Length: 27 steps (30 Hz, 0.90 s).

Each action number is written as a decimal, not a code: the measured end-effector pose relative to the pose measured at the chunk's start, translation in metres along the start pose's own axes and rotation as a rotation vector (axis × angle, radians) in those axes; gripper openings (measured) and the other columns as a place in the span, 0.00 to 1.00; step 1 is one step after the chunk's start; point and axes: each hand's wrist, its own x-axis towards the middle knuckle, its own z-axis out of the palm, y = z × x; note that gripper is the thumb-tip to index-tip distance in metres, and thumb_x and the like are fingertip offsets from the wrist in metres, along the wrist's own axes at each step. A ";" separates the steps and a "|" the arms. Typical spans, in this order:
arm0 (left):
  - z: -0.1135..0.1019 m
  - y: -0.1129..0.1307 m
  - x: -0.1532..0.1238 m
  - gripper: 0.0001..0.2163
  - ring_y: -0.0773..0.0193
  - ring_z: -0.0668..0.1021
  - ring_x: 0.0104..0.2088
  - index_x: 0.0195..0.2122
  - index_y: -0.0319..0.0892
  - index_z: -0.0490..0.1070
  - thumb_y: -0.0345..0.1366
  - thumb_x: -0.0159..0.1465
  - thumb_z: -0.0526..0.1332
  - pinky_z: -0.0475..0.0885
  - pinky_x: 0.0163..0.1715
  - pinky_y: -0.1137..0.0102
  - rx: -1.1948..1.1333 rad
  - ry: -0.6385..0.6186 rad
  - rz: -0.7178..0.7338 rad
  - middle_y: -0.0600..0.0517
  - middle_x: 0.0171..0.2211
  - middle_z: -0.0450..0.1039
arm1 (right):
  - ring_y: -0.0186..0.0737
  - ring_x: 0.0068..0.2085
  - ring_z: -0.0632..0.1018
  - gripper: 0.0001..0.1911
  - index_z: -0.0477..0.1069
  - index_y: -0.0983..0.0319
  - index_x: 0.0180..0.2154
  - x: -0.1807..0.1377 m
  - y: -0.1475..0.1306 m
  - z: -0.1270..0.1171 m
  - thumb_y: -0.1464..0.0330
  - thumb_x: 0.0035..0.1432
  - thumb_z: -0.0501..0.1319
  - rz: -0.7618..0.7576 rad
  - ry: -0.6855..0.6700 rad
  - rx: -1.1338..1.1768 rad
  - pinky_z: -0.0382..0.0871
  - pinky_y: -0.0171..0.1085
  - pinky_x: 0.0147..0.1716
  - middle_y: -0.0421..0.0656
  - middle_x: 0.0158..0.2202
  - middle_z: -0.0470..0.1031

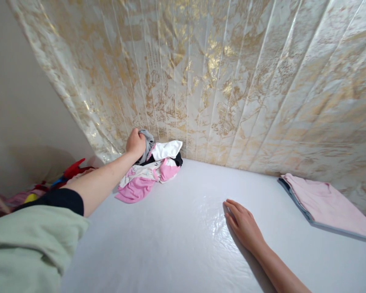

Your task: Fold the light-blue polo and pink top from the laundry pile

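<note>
My left hand (136, 143) reaches to the back of the white table (183, 244) and is closed on a grey garment (147, 143) at the top of a small heap of clothes (149, 173). The heap holds pink, white and black pieces and lies against the wall. My right hand (243, 223) rests flat on the table's glossy top, fingers stretched out and together, holding nothing. It lies well to the right of the heap and nearer to me.
A folded pink garment on a grey one (326, 203) lies at the table's right edge. The gold-and-white patterned wall covering (232, 81) rises right behind the table. Red and other coloured clothes (70, 173) are piled off the table's left side.
</note>
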 end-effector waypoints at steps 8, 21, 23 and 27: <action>0.013 0.100 -0.034 0.03 0.64 0.74 0.43 0.36 0.44 0.61 0.30 0.67 0.52 0.66 0.46 0.70 -0.445 0.083 0.333 0.52 0.36 0.71 | 0.47 0.57 0.69 0.22 0.69 0.58 0.55 0.000 -0.002 -0.004 0.64 0.62 0.50 -0.007 -0.008 0.013 0.62 0.49 0.56 0.47 0.58 0.68; 0.034 0.169 -0.097 0.14 0.59 0.75 0.52 0.54 0.43 0.61 0.40 0.68 0.52 0.69 0.50 0.61 -0.766 -0.456 0.396 0.47 0.51 0.70 | 0.45 0.53 0.74 0.26 0.63 0.59 0.58 0.005 0.003 -0.013 0.54 0.63 0.49 0.171 0.166 0.593 0.66 0.47 0.54 0.50 0.56 0.69; 0.044 0.151 -0.119 0.23 0.53 0.72 0.56 0.56 0.44 0.61 0.41 0.61 0.62 0.66 0.55 0.59 -0.639 -0.704 0.406 0.43 0.57 0.67 | 0.46 0.50 0.75 0.29 0.64 0.61 0.57 0.005 0.009 -0.016 0.51 0.63 0.48 0.263 0.225 0.679 0.69 0.47 0.51 0.52 0.56 0.69; 0.067 0.096 -0.157 0.21 0.50 0.71 0.57 0.51 0.40 0.67 0.42 0.58 0.61 0.66 0.56 0.57 -0.386 -1.000 0.275 0.39 0.56 0.69 | 0.46 0.44 0.78 0.32 0.66 0.62 0.55 0.007 0.020 -0.024 0.48 0.64 0.42 0.396 0.276 0.753 0.74 0.43 0.41 0.54 0.52 0.72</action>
